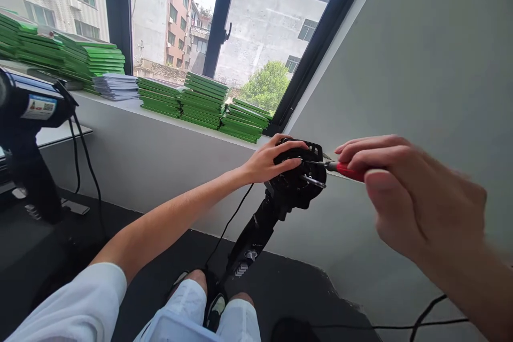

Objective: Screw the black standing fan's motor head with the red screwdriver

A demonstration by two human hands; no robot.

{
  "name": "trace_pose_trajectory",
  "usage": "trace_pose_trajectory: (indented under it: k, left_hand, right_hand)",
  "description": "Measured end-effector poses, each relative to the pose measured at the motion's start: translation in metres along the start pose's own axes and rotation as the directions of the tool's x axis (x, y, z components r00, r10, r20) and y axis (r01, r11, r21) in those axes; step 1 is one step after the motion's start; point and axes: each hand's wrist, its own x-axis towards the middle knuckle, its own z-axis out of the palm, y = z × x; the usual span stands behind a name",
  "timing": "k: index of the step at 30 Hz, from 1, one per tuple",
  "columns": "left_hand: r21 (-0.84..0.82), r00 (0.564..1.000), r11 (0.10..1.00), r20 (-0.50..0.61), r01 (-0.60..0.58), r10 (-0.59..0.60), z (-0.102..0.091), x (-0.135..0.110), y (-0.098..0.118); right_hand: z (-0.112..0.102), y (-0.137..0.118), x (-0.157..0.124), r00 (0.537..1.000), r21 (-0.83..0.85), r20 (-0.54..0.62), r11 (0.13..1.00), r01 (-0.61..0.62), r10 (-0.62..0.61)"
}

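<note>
In front of me is a black electric fan (298,192), its round motor head facing me with no blades or guard on it. A metal shaft (315,181) sticks out from its middle. My left hand (270,160) grips the upper left of this head, fingers over the top and thumb across the front. My right hand (412,192) is closed around the red handle of a screwdriver (348,170). The screwdriver's tip points into the motor head beside my left thumb; the screw there is too small to make out. Below the head runs the fan's column, with a knob (251,254).
Stacks of green-edged booklets (204,99) and a white stack (116,86) line the windowsill (168,121). At left stands another black fan (38,112) with a label and hanging cable. A black cord (352,326) crosses the dark floor. A wall (436,64) rises at right.
</note>
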Motion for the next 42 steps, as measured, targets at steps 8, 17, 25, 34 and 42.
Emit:
trace_pose_trajectory:
  k: [8,17,25,34,42]
  left_hand:
    - [-0.217,0.998,0.974,0.008,-0.059,0.062,0.007,-0.004,-0.008]
    - [-0.175,1.0,0.985,-0.03,-0.012,0.007,0.009,-0.003,-0.005]
    - [-0.187,0.993,0.98,-0.114,-0.064,0.043,0.014,-0.003,-0.01]
    - [-0.033,0.992,0.999,-0.129,-0.014,0.01,0.012,0.001,-0.006]
    - [-0.047,0.998,0.999,-0.062,0.006,-0.009,0.004,0.007,0.002]
  right_hand:
    - [-0.041,-0.009,0.006,0.985,-0.716,0.17,0.689,0.115,0.012]
    - [-0.046,-0.009,0.017,0.94,-0.699,0.257,0.715,0.022,0.223]
    - [-0.044,-0.026,0.042,0.79,-0.83,0.412,0.545,0.119,0.454]
    - [-0.04,-0.033,0.045,0.788,-0.814,0.421,0.57,0.11,0.449]
    - [-0.042,-0.029,0.044,0.762,-0.853,0.409,0.506,0.125,0.502]
